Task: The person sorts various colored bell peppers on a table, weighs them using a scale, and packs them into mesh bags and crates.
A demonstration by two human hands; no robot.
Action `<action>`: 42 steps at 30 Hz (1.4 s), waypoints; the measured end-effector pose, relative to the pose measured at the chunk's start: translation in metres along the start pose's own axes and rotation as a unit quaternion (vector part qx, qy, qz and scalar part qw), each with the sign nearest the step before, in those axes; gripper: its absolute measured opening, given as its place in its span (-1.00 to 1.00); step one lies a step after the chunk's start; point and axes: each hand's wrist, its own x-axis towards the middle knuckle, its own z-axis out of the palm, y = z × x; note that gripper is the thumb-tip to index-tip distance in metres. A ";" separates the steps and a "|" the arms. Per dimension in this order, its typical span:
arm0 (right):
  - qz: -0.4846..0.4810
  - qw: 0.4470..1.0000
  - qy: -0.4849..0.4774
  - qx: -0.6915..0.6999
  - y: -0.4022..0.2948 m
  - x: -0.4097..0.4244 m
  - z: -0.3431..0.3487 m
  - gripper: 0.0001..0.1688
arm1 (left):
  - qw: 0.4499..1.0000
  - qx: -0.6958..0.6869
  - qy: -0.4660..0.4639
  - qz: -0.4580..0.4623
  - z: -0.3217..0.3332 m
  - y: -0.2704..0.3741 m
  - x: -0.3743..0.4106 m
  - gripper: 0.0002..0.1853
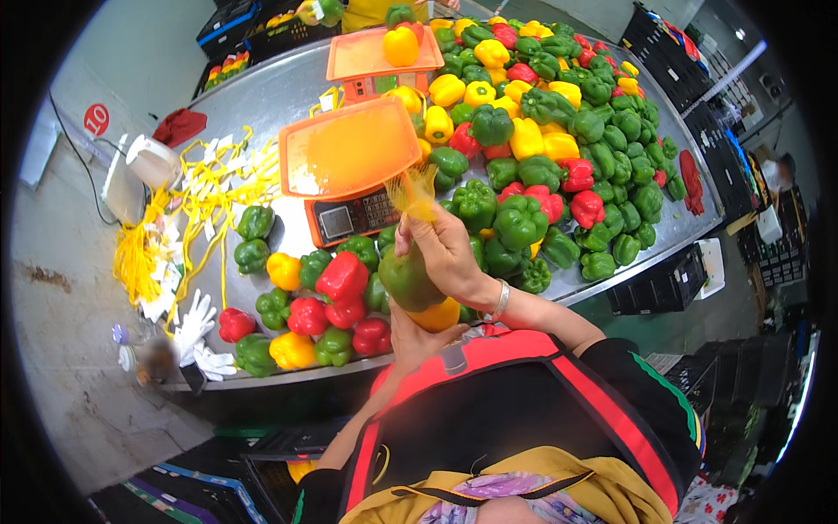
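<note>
My right hand (452, 252), with a bracelet at the wrist, grips the gathered neck of a yellow mesh bag (412, 187). Its loose end fans out in front of the near orange scale (350, 147). Below that grip hangs a green bell pepper (407, 278), and a yellow bell pepper (435, 316) sits under it. Both seem to be inside the mesh, though blur hides how far it reaches. From underneath, my left hand (419, 340) cups the peppers close to my red and black apron (471, 357). Red bell peppers (342, 276) lie on the metal table just left of my hands.
A large heap of mixed bell peppers (524, 137) covers the table's right side. Yellow mesh bags with white tags (222, 170) and white gloves (195, 327) lie left. Another orange scale (357, 56) bears peppers. Across the table stands a person in a yellow apron (376, 14).
</note>
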 end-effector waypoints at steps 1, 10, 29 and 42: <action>-0.002 1.000 -0.004 -0.004 0.001 -0.003 -0.001 -0.69 | 0.999 0.034 -0.002 -0.025 -0.004 0.014 0.000 0.14; 0.063 0.991 -0.113 0.020 -0.008 0.017 -0.022 -0.66 | 0.997 0.066 -0.001 0.040 -0.013 0.009 0.002 0.09; 0.063 0.993 -0.092 0.041 -0.010 0.010 -0.029 -0.61 | 0.989 0.129 -0.064 0.027 -0.011 -0.003 0.003 0.06; 0.077 0.990 -0.104 0.061 -0.017 0.013 -0.028 -0.63 | 0.992 0.100 -0.038 0.072 -0.015 -0.008 0.002 0.05</action>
